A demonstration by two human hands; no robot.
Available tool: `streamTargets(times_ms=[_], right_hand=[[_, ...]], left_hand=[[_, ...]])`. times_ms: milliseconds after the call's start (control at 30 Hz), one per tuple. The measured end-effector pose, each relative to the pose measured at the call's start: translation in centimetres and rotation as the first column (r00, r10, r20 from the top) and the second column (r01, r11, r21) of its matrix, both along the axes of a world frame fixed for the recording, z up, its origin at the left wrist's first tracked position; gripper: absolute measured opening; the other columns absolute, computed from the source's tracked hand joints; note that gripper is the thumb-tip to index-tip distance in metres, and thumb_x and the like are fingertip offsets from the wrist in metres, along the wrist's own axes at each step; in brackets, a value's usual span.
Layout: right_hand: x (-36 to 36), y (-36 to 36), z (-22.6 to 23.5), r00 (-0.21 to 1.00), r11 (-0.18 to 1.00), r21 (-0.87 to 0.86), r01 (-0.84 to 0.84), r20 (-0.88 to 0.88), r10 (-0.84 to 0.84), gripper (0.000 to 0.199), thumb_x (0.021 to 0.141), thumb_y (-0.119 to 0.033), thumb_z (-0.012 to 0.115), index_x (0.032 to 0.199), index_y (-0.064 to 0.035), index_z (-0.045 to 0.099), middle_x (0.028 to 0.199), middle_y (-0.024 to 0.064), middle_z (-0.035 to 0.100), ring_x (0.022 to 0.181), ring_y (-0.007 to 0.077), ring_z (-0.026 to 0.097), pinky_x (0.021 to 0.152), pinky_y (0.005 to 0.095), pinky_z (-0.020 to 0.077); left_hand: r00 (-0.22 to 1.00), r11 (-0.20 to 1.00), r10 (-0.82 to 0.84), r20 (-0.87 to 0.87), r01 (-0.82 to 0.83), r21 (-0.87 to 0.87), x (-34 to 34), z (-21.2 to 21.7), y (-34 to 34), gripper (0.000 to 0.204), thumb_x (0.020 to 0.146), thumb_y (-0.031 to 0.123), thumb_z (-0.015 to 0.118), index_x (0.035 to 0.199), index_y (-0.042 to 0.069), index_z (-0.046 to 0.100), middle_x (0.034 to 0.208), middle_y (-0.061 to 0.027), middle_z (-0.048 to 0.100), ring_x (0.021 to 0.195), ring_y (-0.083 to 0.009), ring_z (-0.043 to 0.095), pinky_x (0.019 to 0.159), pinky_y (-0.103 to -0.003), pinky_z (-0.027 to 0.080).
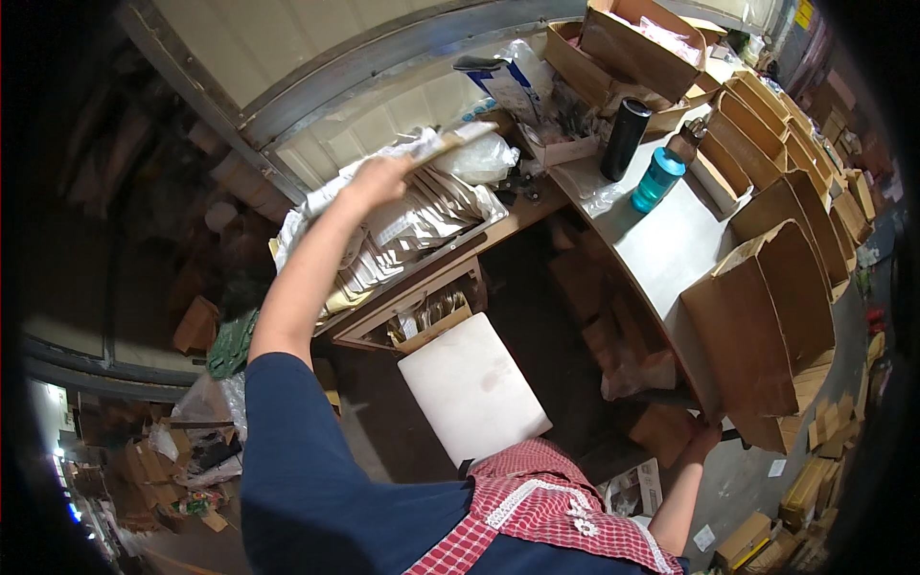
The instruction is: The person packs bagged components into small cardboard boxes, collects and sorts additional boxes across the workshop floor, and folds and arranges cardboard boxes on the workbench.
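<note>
My left hand [379, 182] is stretched forward over a long tray of upright paper packets [407, 225]. Its fingers are closed on a pale, flat packet [450, 144], blurred and tilted up to the right. A clear plastic bag [484, 160] lies just beyond the packets. Down at the lower right, my right hand [707, 438] is at the near end of the white table [661, 254], its fingers curled by the corner. A small dark piece [730, 434] sticks out beside it; whether I grip that or the table edge is hidden.
A white-topped stool [474, 383] stands before me, with a packet-filled box [426, 316] under the tray. On the table are a black tumbler [626, 139], a blue bottle [659, 177] and several open cardboard bins [757, 316]. Cartons [810, 489] and scraps [158, 470] litter both sides.
</note>
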State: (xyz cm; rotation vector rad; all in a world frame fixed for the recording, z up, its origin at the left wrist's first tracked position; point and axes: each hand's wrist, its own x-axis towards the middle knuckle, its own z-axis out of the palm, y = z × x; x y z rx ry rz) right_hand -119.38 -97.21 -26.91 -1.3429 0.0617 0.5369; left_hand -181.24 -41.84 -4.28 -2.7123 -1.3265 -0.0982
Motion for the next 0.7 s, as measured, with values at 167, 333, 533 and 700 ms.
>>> streamTargets(times_ms=[167,333,533,700], right_hand=[[2.3,-1.7,-1.5,0.997,0.976,-0.208,-0.066,0.029,0.073,0.053,0.095,-0.035,0.064,0.132,0.0012,0.049,0.114,0.0162,0.065,0.091,0.0291,0.067,0.072,0.0413,0.061],[2.4,-1.4,-3.3,0.994,0.983,-0.148,-0.11,-0.022,0.107,0.054,0.094,-0.037,0.065,0.13,0.0002,0.05,0.111,0.0151,0.066,0.088,0.0274,0.067,0.067,0.0397,0.0597],[2.2,-1.6,-3.3,0.96,0.97,-0.242,-0.018,0.266,0.084,0.038,0.086,-0.035,0.071,0.1,0.0001,0.067,0.069,0.0064,0.055,0.063,0.0197,0.057,0.05,0.0338,0.0478],[1.6,-1.8,-1.5,1.0,0.98,-0.197,0.02,0.01,-0.019,0.044,0.089,-0.038,0.068,0.11,0.0005,0.064,0.08,0.0064,0.06,0.064,0.0225,0.06,0.055,0.0389,0.0506]], left_hand=[[0.999,0.984,0.001,-0.042,-0.008,-0.176,0.1,0.3,-1.0,0.074,0.072,0.053,0.081,0.126,0.008,0.059,0.092,-0.024,0.069,0.091,-0.0405,0.068,0.081,-0.048,0.054],[0.988,0.974,0.08,-0.13,-0.105,-0.201,-1.4,2.4,-1.4,0.092,0.068,0.06,0.081,0.141,0.013,0.051,0.116,-0.0217,0.067,0.108,-0.0383,0.064,0.09,-0.046,0.052],[0.937,0.954,0.046,-0.347,-0.144,-0.262,-4.1,-3.3,-2.4,0.131,0.054,0.052,0.091,0.157,0.014,0.02,0.154,-0.0232,0.034,0.139,-0.0383,0.04,0.104,-0.048,0.047],[0.876,0.93,0.15,-0.459,-0.283,-0.235,-6.2,-5.5,-4.4,0.138,0.056,0.028,0.089,0.159,0.012,-0.001,0.157,-0.0336,0.02,0.141,-0.0428,0.037,0.109,-0.049,0.043]])
